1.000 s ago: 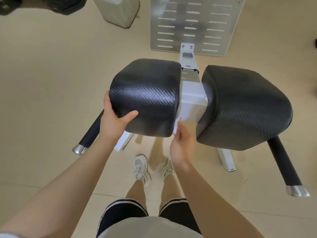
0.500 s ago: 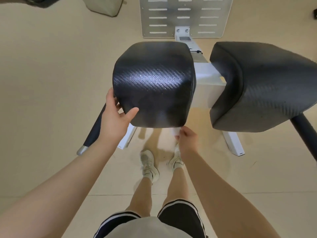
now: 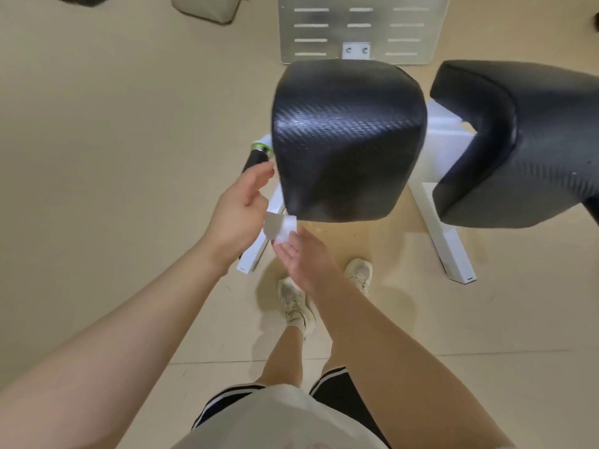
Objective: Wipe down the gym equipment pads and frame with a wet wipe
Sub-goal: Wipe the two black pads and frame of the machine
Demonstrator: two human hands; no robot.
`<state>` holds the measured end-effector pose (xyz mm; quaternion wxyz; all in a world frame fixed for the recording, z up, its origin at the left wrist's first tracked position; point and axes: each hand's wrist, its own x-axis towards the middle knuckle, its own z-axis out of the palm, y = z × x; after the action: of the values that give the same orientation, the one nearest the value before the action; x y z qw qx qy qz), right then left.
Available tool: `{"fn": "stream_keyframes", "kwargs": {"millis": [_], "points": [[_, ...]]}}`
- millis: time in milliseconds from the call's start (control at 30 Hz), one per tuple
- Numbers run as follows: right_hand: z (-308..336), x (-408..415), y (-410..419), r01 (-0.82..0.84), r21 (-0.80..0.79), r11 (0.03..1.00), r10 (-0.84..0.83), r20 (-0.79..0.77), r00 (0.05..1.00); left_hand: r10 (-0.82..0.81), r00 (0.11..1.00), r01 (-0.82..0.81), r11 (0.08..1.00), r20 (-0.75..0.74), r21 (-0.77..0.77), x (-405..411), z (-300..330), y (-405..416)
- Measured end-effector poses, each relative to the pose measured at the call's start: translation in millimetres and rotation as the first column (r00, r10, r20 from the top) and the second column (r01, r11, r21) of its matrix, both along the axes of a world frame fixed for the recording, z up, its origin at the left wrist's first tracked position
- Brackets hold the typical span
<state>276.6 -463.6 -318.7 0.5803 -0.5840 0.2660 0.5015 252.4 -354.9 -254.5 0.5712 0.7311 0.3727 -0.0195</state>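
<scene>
Two black textured pads sit on a white frame [image 3: 449, 124]: the left pad [image 3: 346, 137] in the middle of the view, the right pad [image 3: 531, 140] at the right edge. Just under the left pad's near left corner is a folded white wet wipe [image 3: 280, 229]. My right hand [image 3: 299, 257] holds the wipe at its fingertips, palm up. My left hand [image 3: 241, 210] hovers beside the wipe with fingers spread, close to the pad's left side; whether it touches the wipe is unclear. A black handle with a silver-green end [image 3: 257, 155] sticks out left of the pad.
White frame feet [image 3: 449, 244] rest on the beige floor at left and right. A perforated metal footplate [image 3: 359, 27] lies beyond the pads. A pale object [image 3: 207, 8] stands at the top left. My legs and white shoes [image 3: 296, 306] are below the pads.
My left hand let go of the left pad's near corner and opened. My right hand brought the wipe left, from under the pad's right corner to its left corner. The view shifted left.
</scene>
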Motion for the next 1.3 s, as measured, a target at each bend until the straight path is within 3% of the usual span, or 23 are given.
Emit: {"fn": "stream_keyframes", "kwargs": {"millis": [100,133,200,300,367,467,533,633,733,800,867,1000,1067,1133,1167,1300], "points": [[30.2,-4.1,5.1,-0.132,0.005,0.991,0.131,0.129,0.983,0.1,0.989,-0.082,0.984,-0.109,0.157,-25.5,7.6,18.6],[34.7,-2.3,4.6,-0.206,-0.11,0.972,0.226,0.223,0.948,0.135,0.979,-0.108,0.979,-0.154,0.174,-36.3,7.8,24.4],[44.8,1.0,5.7,-0.313,-0.329,0.891,0.439,0.446,0.78,0.178,0.95,-0.145,0.979,-0.258,0.143,-59.1,3.4,33.9],[59.5,-2.8,25.8,-0.371,-0.452,0.811,0.584,0.612,0.533,0.199,0.905,-0.26,0.959,-0.376,-0.117,-82.6,-4.3,40.3],[62.5,-3.4,47.5,-0.44,-0.497,0.748,0.658,0.639,0.398,0.177,0.918,-0.296,0.901,-0.355,-0.318,-89.2,-4.7,39.6],[42.2,1.1,72.2,-0.526,-0.58,0.622,0.75,0.636,0.185,0.124,0.955,-0.229,0.884,-0.269,-0.407,-93.6,-7.7,41.5],[26.4,4.4,76.7,-0.52,-0.663,0.538,0.784,0.621,0.018,0.138,0.961,-0.234,0.865,-0.238,-0.443,-95.8,-8.6,43.0],[34.1,-4.6,65.8,-0.466,-0.704,0.536,0.697,0.68,-0.226,0.182,0.956,-0.273,0.835,-0.229,-0.478,-97.1,-11.8,42.3],[47.5,-21.7,45.6,-0.544,-0.667,0.508,0.572,0.734,-0.366,0.233,0.953,-0.3,0.808,-0.193,-0.506,-96.1,-8.9,40.7],[53.2,-18.2,43.2,-0.62,-0.63,0.468,0.585,0.746,-0.317,0.252,0.948,-0.318,0.796,-0.195,-0.516,-95.4,-6.2,41.2],[60.1,-2.7,53.7,-0.604,-0.601,0.523,0.67,0.728,-0.144,0.26,0.94,-0.339,0.772,-0.219,-0.538,-93.8,-8.2,43.0],[55.3,32.5,89.6,-0.396,-0.63,0.668,0.74,0.618,0.266,0.272,0.924,-0.378,0.75,-0.268,-0.543,-91.0,-18.7,46.5],[41.4,31.6,102.1,-0.329,-0.644,0.691,0.723,0.6,0.344,0.265,0.929,-0.366,0.767,-0.259,-0.527,-91.9,-22.9,47.1],[29.4,19.3,101.3,-0.327,-0.645,0.691,0.722,0.587,0.367,0.266,0.932,-0.359,0.775,-0.247,-0.52,-93.0,-25.3,47.1],[26.4,12.5,96.1,-0.362,-0.641,0.677,0.736,0.591,0.329,0.268,0.932,-0.358,0.775,-0.243,-0.521,-93.6,-25.9,46.7],[40.0,-16.8,68.0,-0.511,-0.614,0.601,0.716,0.698,0.003,0.331,0.915,-0.402,0.721,-0.229,-0.564,-92.6,-22.7,43.7]]}}
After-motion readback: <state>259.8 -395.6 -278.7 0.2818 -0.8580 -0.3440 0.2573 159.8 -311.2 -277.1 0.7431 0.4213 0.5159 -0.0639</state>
